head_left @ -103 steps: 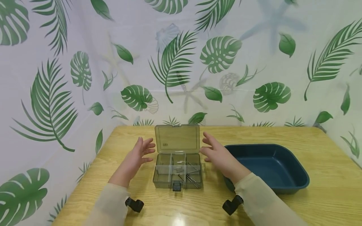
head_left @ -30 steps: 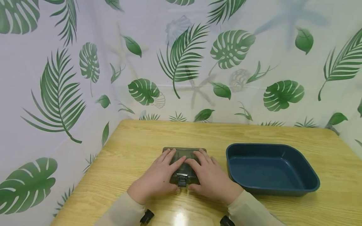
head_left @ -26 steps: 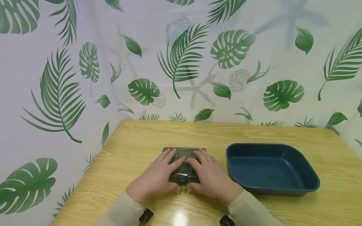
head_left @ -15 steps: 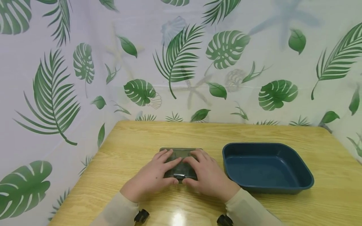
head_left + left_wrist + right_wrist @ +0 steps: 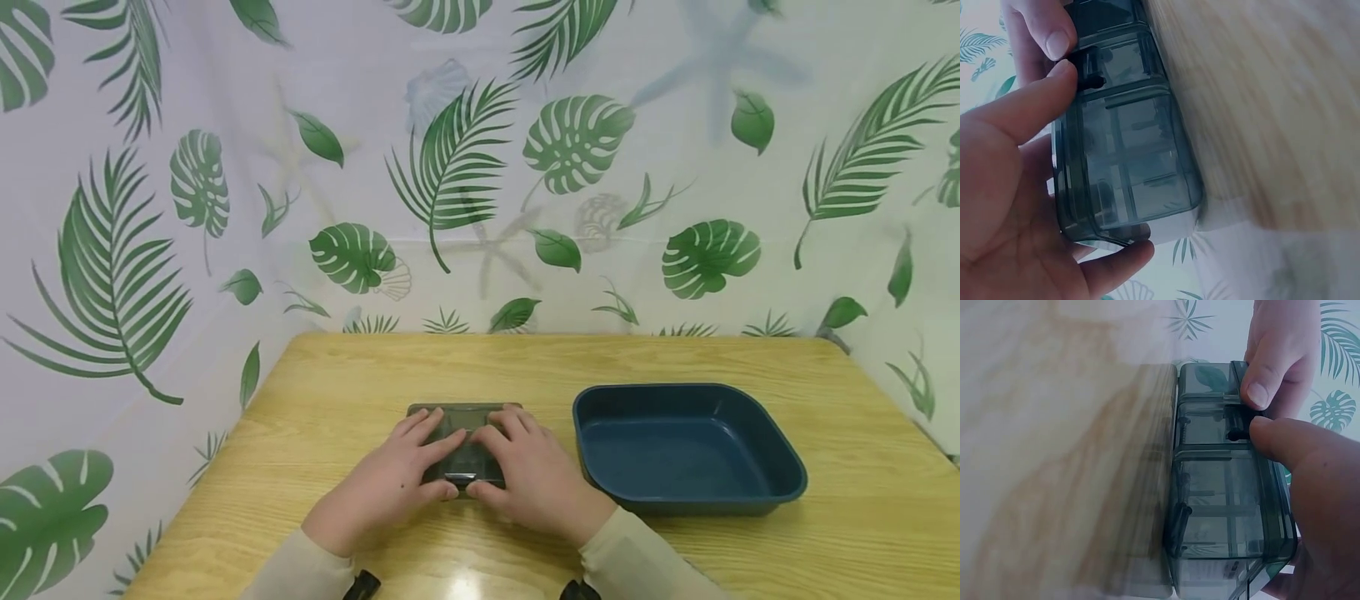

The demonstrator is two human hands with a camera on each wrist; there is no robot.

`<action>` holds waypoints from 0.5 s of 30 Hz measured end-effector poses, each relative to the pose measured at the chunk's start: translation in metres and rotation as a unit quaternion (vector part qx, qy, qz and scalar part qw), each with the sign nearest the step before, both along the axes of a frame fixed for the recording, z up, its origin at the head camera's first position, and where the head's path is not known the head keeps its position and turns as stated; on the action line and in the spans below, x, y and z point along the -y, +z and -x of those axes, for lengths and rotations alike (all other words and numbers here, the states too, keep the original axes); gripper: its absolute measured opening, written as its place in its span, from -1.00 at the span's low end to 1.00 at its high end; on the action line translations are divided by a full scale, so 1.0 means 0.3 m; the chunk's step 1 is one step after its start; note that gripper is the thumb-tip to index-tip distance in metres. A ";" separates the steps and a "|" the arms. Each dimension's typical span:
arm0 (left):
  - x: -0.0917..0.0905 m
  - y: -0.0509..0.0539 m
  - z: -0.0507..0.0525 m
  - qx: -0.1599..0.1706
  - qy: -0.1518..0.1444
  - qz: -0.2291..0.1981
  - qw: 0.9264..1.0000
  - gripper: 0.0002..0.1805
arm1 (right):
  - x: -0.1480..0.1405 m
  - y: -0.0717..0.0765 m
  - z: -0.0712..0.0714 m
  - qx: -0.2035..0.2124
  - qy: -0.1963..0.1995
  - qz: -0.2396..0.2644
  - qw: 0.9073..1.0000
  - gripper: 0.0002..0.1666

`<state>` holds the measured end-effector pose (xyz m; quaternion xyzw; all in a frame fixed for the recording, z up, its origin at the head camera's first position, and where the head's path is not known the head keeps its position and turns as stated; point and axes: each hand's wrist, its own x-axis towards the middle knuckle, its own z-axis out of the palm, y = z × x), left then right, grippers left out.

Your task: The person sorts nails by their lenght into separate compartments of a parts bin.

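Observation:
A grey see-through compartment box [image 5: 471, 457] lies on the table with its lid down. My left hand [image 5: 390, 475] holds its left half, fingers over the lid and thumb at the front. My right hand [image 5: 538, 477] holds the right half the same way. Both thumbs meet at the front latch [image 5: 461, 478], which lies against the box. In the left wrist view, the little finger reaches round the box's end [image 5: 1141, 231]. Through the wall in the right wrist view, a dark thin nail-like piece [image 5: 1179, 528] shows inside. The palms hide the lid's sides.
A dark blue rectangular basin [image 5: 675, 454] stands to the right of the box, close to the right hand. The wooden table [image 5: 315, 408] ends at a leaf-printed cloth [image 5: 480, 183] behind and on the left side.
The lid stood upright with both hands apart at its sides; now it is down with both hands on it. The latch stuck out under the lid and now lies flat beneath the thumbs.

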<state>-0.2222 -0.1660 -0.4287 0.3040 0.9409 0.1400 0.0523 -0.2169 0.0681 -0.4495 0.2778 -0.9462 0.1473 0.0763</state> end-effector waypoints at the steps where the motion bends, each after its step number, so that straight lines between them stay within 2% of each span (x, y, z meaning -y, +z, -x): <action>1: 0.001 0.000 -0.001 0.005 -0.001 -0.001 1.000 -0.21 | -0.001 0.001 0.001 0.002 0.001 0.000 1.000 -0.34; 6: -0.003 -0.002 -0.008 0.033 -0.011 -0.011 0.999 -0.15 | -0.010 0.002 -0.004 0.015 0.003 -0.011 1.000 -0.30; 9: -0.008 -0.008 -0.012 0.039 -0.012 -0.016 0.999 -0.13 | -0.019 0.003 -0.020 0.026 0.002 -0.014 1.000 -0.27; 12: -0.007 -0.015 -0.015 0.026 0.003 -0.024 0.999 -0.11 | -0.042 0.026 -0.045 0.022 -0.005 -0.005 1.000 -0.23; 15: 0.004 -0.017 -0.015 -0.004 0.031 -0.028 0.999 -0.06 | -0.100 0.067 -0.065 -0.018 -0.022 -0.004 1.000 -0.20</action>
